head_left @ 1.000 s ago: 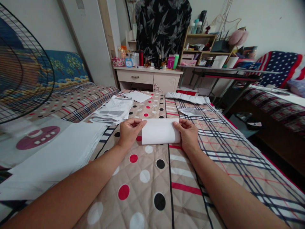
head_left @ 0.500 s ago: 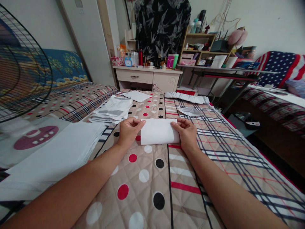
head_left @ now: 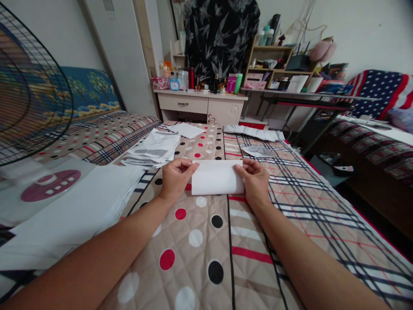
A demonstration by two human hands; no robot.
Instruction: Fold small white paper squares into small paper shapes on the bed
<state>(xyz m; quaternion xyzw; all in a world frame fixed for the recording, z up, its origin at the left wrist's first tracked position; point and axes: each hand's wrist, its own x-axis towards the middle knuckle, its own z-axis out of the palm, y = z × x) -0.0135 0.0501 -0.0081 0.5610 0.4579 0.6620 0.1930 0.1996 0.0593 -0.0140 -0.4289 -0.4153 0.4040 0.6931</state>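
A white sheet of paper (head_left: 217, 180), folded over with a rounded fold toward me, is stretched between my two hands just over the quilted bedspread (head_left: 196, 219). My left hand (head_left: 177, 175) pinches its upper left corner between thumb and fingers. At the upper right corner, my right hand (head_left: 254, 177) grips it the same way, thumb on top. Beyond my left hand lies a pile of crumpled papers (head_left: 151, 148), and a stack of white sheets (head_left: 87, 202) lies nearer to me at the left.
A wire-caged fan (head_left: 32, 86) with its base stands at the left. Farther off lie a loose white sheet (head_left: 187, 130), a folded silvery-white strip (head_left: 254, 131) and a small grey piece (head_left: 258, 151). A crowded dresser (head_left: 183, 103) stands past the bed, a desk to its right.
The view has shifted very slightly. Both hands keep their hold on the paper, and my right hand's fingers have moved a little to the right along its top edge.
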